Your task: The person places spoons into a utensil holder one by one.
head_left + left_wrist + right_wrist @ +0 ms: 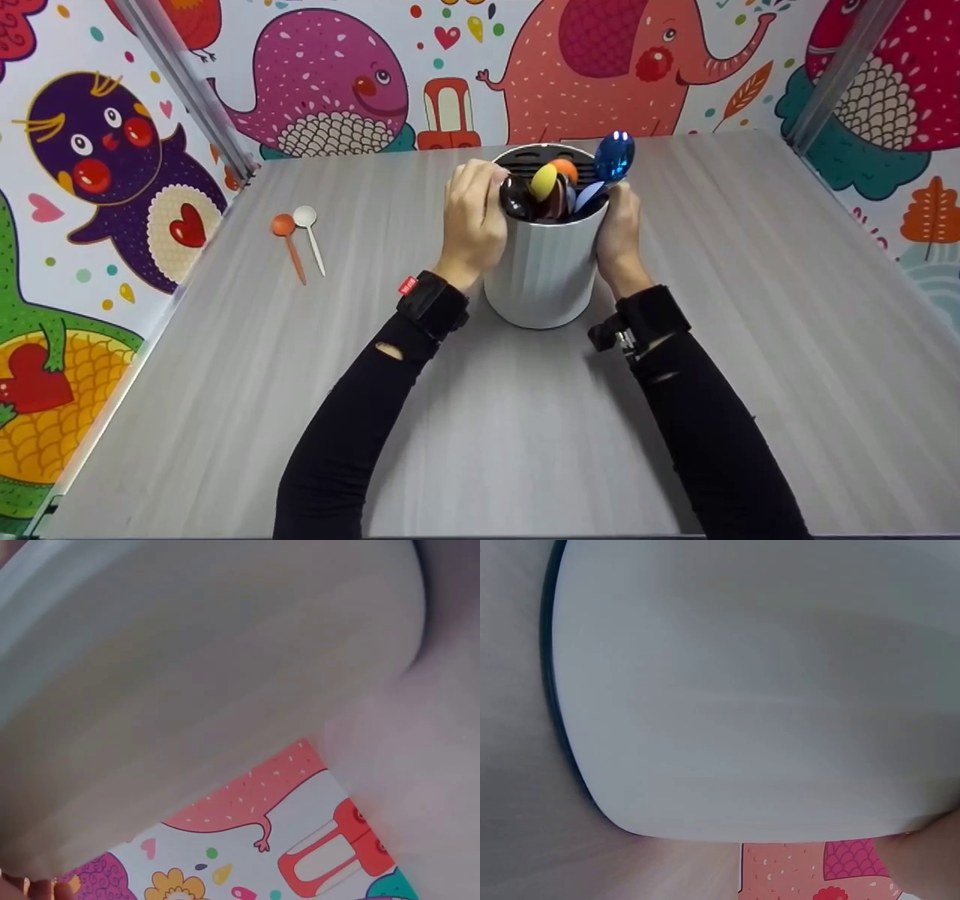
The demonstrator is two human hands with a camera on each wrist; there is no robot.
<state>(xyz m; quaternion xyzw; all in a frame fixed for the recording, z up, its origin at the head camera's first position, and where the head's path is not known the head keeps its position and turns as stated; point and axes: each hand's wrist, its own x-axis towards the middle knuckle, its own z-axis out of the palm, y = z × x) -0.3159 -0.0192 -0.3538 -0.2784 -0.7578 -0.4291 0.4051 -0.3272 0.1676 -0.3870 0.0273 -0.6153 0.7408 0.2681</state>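
Observation:
A white ribbed utensil holder (541,274) stands near the middle of the table, held from both sides. My left hand (474,221) grips its left side, fingers up at the rim. On the opposite side, my right hand (621,232) holds it just below the rim. Out of the top show a black spoon (516,196), a yellow spoon (544,182), an orange one (564,171) and a shiny blue spoon (614,155) rising highest. The white wall of the holder (187,690) fills much of the left wrist view, and the right wrist view likewise.
To the left on the table (225,390) lie an orange spoon (291,247) and a white spoon (311,240), side by side. Cartoon-printed panels (465,45) with metal corner posts (187,90) border the table at the back and sides.

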